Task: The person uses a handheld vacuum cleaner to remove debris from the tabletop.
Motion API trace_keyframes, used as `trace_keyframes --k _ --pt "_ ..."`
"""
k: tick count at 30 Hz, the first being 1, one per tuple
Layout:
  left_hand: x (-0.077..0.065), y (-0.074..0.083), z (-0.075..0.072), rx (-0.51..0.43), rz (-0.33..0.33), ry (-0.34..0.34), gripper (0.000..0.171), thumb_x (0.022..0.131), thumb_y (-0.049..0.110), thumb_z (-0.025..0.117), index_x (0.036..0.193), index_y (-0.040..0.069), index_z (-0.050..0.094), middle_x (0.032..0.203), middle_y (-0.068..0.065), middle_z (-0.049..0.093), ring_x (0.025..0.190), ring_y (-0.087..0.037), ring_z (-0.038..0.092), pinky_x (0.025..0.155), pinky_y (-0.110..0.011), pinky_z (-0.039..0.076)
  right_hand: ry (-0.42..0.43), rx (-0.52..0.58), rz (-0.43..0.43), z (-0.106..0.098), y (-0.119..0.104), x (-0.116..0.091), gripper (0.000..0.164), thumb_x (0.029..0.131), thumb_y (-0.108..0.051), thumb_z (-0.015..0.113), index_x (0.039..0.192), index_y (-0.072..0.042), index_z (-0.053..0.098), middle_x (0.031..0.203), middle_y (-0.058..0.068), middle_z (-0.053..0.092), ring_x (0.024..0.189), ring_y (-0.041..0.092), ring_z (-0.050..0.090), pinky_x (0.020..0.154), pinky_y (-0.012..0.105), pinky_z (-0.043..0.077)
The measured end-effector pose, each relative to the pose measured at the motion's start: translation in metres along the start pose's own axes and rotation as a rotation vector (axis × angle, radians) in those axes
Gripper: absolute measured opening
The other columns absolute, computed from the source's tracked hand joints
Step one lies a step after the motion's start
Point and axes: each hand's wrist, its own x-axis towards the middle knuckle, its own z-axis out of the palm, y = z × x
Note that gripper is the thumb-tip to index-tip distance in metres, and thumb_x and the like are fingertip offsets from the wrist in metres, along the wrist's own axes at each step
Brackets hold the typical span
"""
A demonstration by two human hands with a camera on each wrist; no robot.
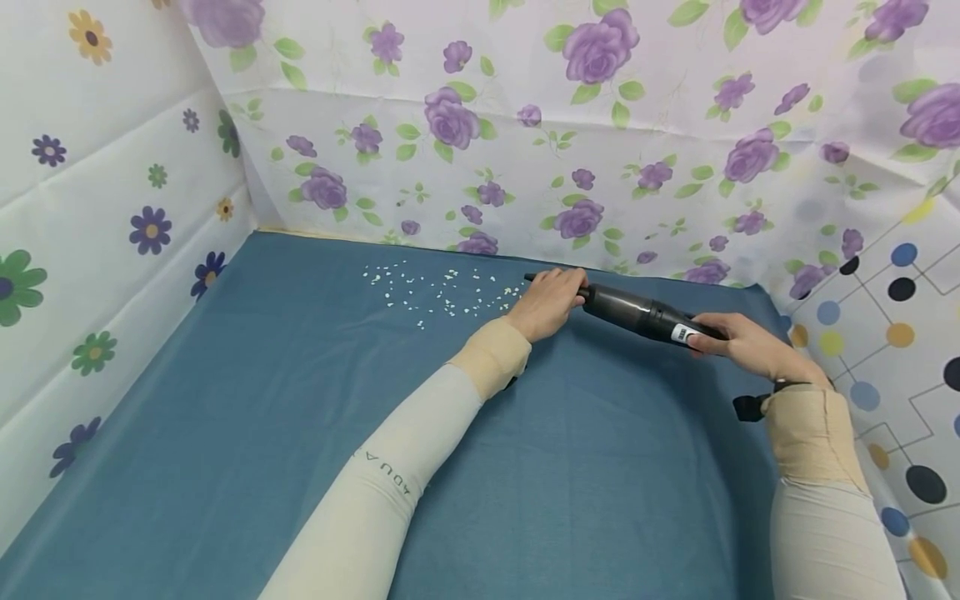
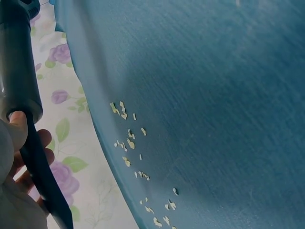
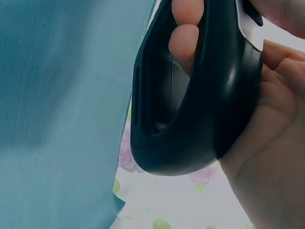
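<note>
A black handheld vacuum cleaner [image 1: 630, 310] is held level above the blue cloth near its far edge. My right hand [image 1: 738, 340] grips its loop handle [image 3: 224, 100], with fingertips through the opening in the right wrist view. At the other end, my left hand [image 1: 550, 302] holds the narrow crevice nozzle [image 2: 45, 176] between thumb and fingers, right where it meets the body. The nozzle's tip points left, toward small pale scraps [image 1: 450, 287] scattered on the cloth. In the left wrist view, scraps [image 2: 129, 143] lie along the cloth's edge, beside the nozzle.
Blue cloth [image 1: 525, 467] covers the flat surface. Behind it stands a sheet with purple flowers [image 1: 450, 121]. A flower-print sheet [image 1: 82, 250] borders the left side, and a dotted sheet [image 1: 892, 375] the right. The cloth's far right corner [image 1: 757, 296] is raised slightly.
</note>
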Motion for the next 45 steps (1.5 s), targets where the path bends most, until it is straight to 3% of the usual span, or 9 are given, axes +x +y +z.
trace_keyframes --k 15,27,36,45 --pt "0.001 -0.001 -0.001 -0.002 0.01 0.0 0.025 0.111 0.03 0.049 0.13 0.013 0.052 0.124 -0.002 0.061 0.115 -0.02 0.055 0.118 -0.039 0.034 -0.018 -0.004 -0.01 0.0 0.002 0.001 0.03 0.108 -0.024 0.058 0.125 0.001 0.065 0.103 0.008 0.069 0.088 0.019 0.058 0.077 0.03 0.045" --pt "-0.004 -0.001 -0.005 0.03 -0.036 0.019 0.029 0.112 0.029 0.046 0.135 0.013 0.052 0.133 -0.002 0.06 0.124 -0.02 0.054 0.12 -0.038 0.03 -0.007 -0.018 -0.04 0.0 -0.006 0.005 0.029 0.109 -0.031 0.055 0.116 -0.005 0.068 0.097 0.01 0.065 0.081 0.02 0.053 0.072 0.033 0.041" --pt "-0.013 -0.014 -0.016 0.046 -0.075 0.038 0.03 0.112 0.029 0.047 0.136 0.014 0.052 0.136 -0.001 0.06 0.131 -0.02 0.053 0.121 -0.038 0.03 -0.002 -0.025 -0.072 0.001 -0.022 0.02 0.026 0.11 -0.027 0.055 0.114 -0.005 0.068 0.091 0.005 0.064 0.075 0.019 0.052 0.068 0.032 0.04" --pt "-0.026 -0.029 -0.033 -0.006 -0.119 0.072 0.027 0.11 0.028 0.05 0.132 0.012 0.055 0.13 -0.004 0.063 0.127 -0.023 0.056 0.119 -0.041 0.032 0.019 -0.041 -0.08 0.006 -0.047 0.037 0.026 0.11 -0.028 0.056 0.112 -0.004 0.067 0.091 0.006 0.064 0.073 0.019 0.051 0.067 0.033 0.041"
